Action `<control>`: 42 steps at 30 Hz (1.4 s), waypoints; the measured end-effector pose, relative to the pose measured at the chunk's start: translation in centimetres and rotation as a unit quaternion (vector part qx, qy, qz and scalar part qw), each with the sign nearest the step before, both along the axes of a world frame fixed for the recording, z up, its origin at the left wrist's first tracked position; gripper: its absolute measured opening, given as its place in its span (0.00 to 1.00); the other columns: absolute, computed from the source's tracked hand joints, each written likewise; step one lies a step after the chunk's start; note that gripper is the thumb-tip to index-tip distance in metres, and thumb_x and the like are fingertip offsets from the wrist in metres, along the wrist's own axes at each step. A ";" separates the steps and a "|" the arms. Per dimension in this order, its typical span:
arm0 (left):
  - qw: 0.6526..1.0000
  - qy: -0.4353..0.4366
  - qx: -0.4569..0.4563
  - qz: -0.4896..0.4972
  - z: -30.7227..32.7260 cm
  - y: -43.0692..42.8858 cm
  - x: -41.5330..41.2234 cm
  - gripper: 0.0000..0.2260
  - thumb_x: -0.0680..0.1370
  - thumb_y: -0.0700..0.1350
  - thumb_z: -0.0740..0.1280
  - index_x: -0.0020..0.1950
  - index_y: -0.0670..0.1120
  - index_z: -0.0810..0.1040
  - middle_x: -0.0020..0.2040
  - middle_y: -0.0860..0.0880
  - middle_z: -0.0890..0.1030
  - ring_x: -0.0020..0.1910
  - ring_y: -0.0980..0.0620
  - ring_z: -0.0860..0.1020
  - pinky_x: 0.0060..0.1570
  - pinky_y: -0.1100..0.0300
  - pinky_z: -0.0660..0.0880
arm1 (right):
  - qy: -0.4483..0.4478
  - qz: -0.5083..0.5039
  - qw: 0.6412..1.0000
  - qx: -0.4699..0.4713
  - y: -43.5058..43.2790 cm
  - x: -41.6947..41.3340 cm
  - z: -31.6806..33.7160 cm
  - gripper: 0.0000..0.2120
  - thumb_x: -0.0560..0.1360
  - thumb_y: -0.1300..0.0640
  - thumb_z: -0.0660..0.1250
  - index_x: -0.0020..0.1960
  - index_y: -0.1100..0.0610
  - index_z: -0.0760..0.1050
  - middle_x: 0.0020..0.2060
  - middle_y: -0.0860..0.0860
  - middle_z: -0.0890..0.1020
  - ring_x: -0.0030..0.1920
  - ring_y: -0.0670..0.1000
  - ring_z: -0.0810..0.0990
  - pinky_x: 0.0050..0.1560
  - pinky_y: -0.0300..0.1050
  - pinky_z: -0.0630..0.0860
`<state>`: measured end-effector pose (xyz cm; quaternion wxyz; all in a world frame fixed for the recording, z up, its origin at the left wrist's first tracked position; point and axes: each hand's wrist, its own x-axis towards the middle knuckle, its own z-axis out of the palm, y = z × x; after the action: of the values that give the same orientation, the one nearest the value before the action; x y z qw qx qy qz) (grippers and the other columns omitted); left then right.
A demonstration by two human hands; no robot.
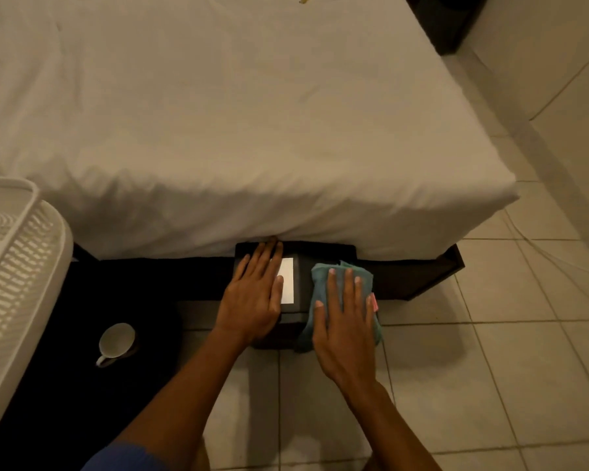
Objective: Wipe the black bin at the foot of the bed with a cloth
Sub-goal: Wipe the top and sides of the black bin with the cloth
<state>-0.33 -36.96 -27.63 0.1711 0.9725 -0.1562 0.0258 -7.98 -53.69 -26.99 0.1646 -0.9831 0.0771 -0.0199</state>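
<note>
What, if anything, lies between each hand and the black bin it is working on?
Under the right hand only the teal cloth lies, pressed onto the black bin. The left hand rests flat on the bin's top directly, partly covering a white label.

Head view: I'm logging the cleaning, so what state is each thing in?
Black box-shaped bin: upright, lid shut, white label on top.
Teal cloth: pressed flat on the bin.
Left hand: flat, steadying the bin.
Right hand: flat on the cloth.
White mug: upright on the floor.
</note>
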 end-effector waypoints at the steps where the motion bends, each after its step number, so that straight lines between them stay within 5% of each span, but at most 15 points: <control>1: 1.000 0.003 0.004 -0.002 -0.1 0.0 0.0 0.26 0.81 0.53 0.45 0.80 0.49 0.47 0.80 0.51 0.49 0.79 0.56 0.47 0.77 0.52 0.52 | -0.001 0.006 1.000 0.001 -0.3 0.7 0.1 0.29 0.81 0.43 0.41 0.80 0.49 0.43 0.80 0.53 0.47 0.79 0.52 0.42 0.78 0.56 0.45; 14: 1.000 -0.005 0.007 -0.007 -0.4 0.1 0.0 0.26 0.82 0.52 0.45 0.80 0.49 0.47 0.80 0.51 0.49 0.79 0.55 0.47 0.77 0.51 0.51 | -0.005 -0.021 1.000 0.023 -0.1 4.0 0.5 0.29 0.81 0.43 0.41 0.80 0.49 0.43 0.80 0.52 0.47 0.79 0.51 0.43 0.78 0.56 0.44; 19: 1.000 0.005 0.003 -0.011 -0.1 0.0 0.1 0.26 0.82 0.53 0.45 0.80 0.49 0.46 0.80 0.51 0.47 0.79 0.56 0.45 0.78 0.51 0.50 | -0.003 0.048 0.999 0.021 -0.2 0.2 0.3 0.28 0.82 0.43 0.42 0.80 0.47 0.42 0.80 0.50 0.46 0.79 0.49 0.41 0.78 0.55 0.44; 23: 1.000 -0.003 -0.002 -0.006 -0.1 -0.1 0.0 0.26 0.82 0.52 0.46 0.80 0.48 0.48 0.80 0.51 0.48 0.79 0.56 0.46 0.78 0.52 0.49 | 0.001 -0.024 0.999 0.020 0.5 3.8 0.7 0.28 0.81 0.44 0.41 0.80 0.48 0.41 0.80 0.51 0.46 0.79 0.50 0.41 0.78 0.55 0.43; 27: 1.000 -0.005 0.002 -0.015 0.1 0.0 0.1 0.26 0.82 0.53 0.44 0.80 0.48 0.48 0.80 0.51 0.48 0.79 0.57 0.45 0.77 0.53 0.49 | -0.003 0.093 0.995 0.043 0.1 -1.1 0.9 0.26 0.82 0.43 0.43 0.79 0.44 0.43 0.80 0.48 0.45 0.79 0.47 0.39 0.78 0.52 0.42; 32: 1.000 -0.013 -0.005 -0.007 0.0 -0.2 -0.1 0.26 0.82 0.52 0.46 0.80 0.48 0.50 0.80 0.51 0.51 0.79 0.57 0.47 0.77 0.53 0.49 | -0.011 -0.029 0.999 0.022 0.9 4.1 1.1 0.29 0.80 0.43 0.42 0.80 0.48 0.47 0.80 0.53 0.51 0.79 0.51 0.46 0.78 0.55 0.47; 37: 1.000 -0.008 -0.001 -0.010 0.3 -0.2 0.1 0.26 0.82 0.53 0.45 0.80 0.48 0.49 0.80 0.51 0.50 0.79 0.56 0.47 0.77 0.53 0.49 | 0.006 0.142 0.989 0.046 -1.2 -0.3 1.5 0.27 0.82 0.41 0.44 0.79 0.42 0.43 0.79 0.45 0.43 0.78 0.45 0.38 0.77 0.50 0.40; 42: 1.000 -0.008 0.004 -0.013 0.0 -0.1 -0.1 0.26 0.82 0.53 0.45 0.80 0.48 0.48 0.80 0.51 0.49 0.79 0.57 0.46 0.77 0.52 0.49 | -0.007 0.002 1.000 0.008 0.2 4.0 1.2 0.29 0.80 0.41 0.43 0.79 0.44 0.44 0.80 0.51 0.49 0.79 0.50 0.43 0.78 0.54 0.46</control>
<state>-0.48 -37.11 -27.64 0.1659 0.9709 -0.1700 0.0310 -3.99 -53.51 -25.84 0.1731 -0.9818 0.0737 -0.0260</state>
